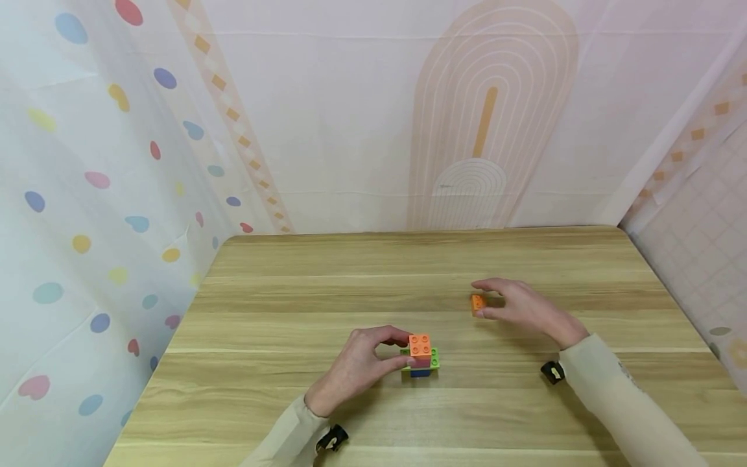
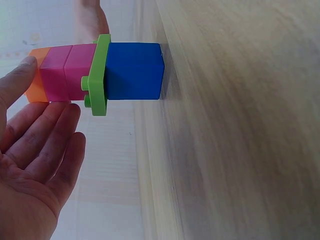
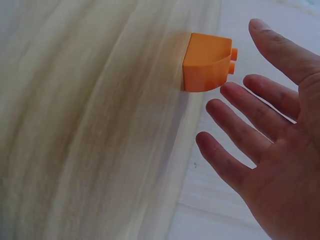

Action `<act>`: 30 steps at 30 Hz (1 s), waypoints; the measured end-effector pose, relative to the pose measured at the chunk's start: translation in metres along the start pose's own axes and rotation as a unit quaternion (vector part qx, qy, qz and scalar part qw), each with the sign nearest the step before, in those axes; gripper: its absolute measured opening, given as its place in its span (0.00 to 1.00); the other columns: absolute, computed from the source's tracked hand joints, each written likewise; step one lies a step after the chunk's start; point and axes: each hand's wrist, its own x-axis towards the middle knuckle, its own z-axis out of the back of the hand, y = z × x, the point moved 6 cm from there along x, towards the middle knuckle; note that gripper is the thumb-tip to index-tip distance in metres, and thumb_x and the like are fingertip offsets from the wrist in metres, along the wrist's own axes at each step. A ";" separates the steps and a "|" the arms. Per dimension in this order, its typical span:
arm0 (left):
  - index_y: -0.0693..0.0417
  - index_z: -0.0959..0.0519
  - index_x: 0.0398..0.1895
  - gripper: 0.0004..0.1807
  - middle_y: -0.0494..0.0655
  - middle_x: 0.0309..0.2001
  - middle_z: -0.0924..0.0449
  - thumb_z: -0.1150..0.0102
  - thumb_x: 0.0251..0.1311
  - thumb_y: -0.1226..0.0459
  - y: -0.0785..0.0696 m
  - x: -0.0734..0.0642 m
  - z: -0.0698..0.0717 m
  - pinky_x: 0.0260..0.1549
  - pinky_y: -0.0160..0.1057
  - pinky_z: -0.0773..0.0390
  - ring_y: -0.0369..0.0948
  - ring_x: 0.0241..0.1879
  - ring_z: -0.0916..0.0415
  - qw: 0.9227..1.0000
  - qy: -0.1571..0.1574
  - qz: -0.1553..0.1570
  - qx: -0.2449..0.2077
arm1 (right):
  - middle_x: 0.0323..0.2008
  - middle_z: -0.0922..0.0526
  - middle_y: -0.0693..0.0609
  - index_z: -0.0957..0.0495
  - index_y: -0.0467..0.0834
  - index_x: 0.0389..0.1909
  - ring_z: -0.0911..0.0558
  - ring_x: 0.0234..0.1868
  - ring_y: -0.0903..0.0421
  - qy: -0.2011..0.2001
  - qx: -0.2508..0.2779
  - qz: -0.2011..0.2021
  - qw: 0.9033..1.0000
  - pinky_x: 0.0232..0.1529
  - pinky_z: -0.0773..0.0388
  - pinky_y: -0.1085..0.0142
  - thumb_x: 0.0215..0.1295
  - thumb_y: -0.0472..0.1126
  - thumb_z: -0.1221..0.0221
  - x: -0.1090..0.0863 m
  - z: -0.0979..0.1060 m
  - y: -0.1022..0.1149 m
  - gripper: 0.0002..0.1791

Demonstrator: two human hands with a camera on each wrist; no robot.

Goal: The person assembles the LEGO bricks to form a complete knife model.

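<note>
A stack of toy building bricks stands upright on the table: a blue brick (image 2: 134,71) at the bottom, a green plate (image 2: 101,75) above it, two magenta bricks (image 2: 67,72), and an orange brick (image 1: 419,346) on top. My left hand (image 1: 364,357) pinches the stack near its top, thumb on the orange brick and fingertips on the opposite side. Farther back and to the right, a loose orange brick with a curved side (image 3: 207,62) sits studs up. Around it my right hand (image 1: 522,308) spreads its thumb and fingers, with the fingertips close to the brick.
The wood-grain table (image 1: 280,292) runs back to a patterned curtain (image 1: 350,117), with more curtain at the left and right. Black wrist straps (image 1: 331,439) show beside both sleeves.
</note>
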 end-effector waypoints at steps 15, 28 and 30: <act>0.55 0.14 0.50 0.16 0.43 0.47 0.11 0.26 0.61 0.58 0.000 -0.002 0.000 0.50 0.48 0.15 0.39 0.46 0.16 1.000 -0.002 -0.005 -0.002 | 0.46 0.14 0.51 0.20 0.34 0.59 0.17 0.45 0.56 0.024 0.002 0.008 1.000 0.50 0.17 0.54 0.71 0.39 0.33 0.003 -0.008 -0.004 0.20; 0.53 0.14 0.49 0.16 0.40 0.47 0.11 0.26 0.61 0.56 0.002 -0.002 0.003 0.49 0.46 0.15 0.38 0.46 0.16 1.000 -0.003 0.000 0.006 | 0.54 0.14 0.42 0.21 0.34 0.62 0.16 0.55 0.44 -0.019 -0.003 0.018 1.000 0.57 0.20 0.44 0.74 0.42 0.37 -0.008 -0.003 0.011 0.22; 0.52 0.14 0.49 0.16 0.40 0.47 0.11 0.26 0.61 0.56 0.002 -0.003 0.003 0.50 0.46 0.15 0.37 0.47 0.16 1.000 -0.002 0.001 0.005 | 0.55 0.14 0.43 0.21 0.34 0.62 0.16 0.55 0.44 -0.026 0.001 0.021 0.999 0.57 0.20 0.44 0.75 0.43 0.37 -0.010 -0.002 0.014 0.22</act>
